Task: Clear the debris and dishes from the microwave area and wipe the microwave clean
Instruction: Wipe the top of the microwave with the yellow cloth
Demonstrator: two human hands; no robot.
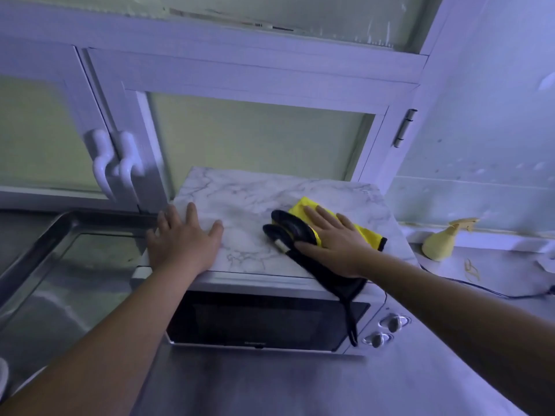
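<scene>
Microwave (264, 322): sat on the steel bench (270, 385) below the wall cabinet, its dark door closed and facing the person.
Top (255, 190): a marble-patterned surface, where both hands rested.
Left hand (183, 244): lay flat on the front left part of the top, palm down and fingers spread and straight, holding nothing.
Right hand (336, 244): pressed palm down on the cloth, fingers straight and slightly apart, not curled round it.
Cloth (295, 231): yellow and black, and lay on the right half of the top under the right hand; the yellow part showed beyond the fingertips, while the black part bunched to the left of the fingers and ran over the front edge.
Strap (351, 322): a thin black strip of the cloth that hung down across the right end of the door.
Knobs (395, 322): two round dials, one above the other, on the panel right of the door.
Sink (39, 238): a steel basin just left of the microwave.
Spray bottle (441, 243): pale yellow, on the bench to the right of the microwave, near the wall.
Cable (480, 288): black, and trailed along the bench on the right.
Cabinet door (255, 139): frosted glass in a white frame, closed, with two white handles (102, 163) side by side to its left.
</scene>
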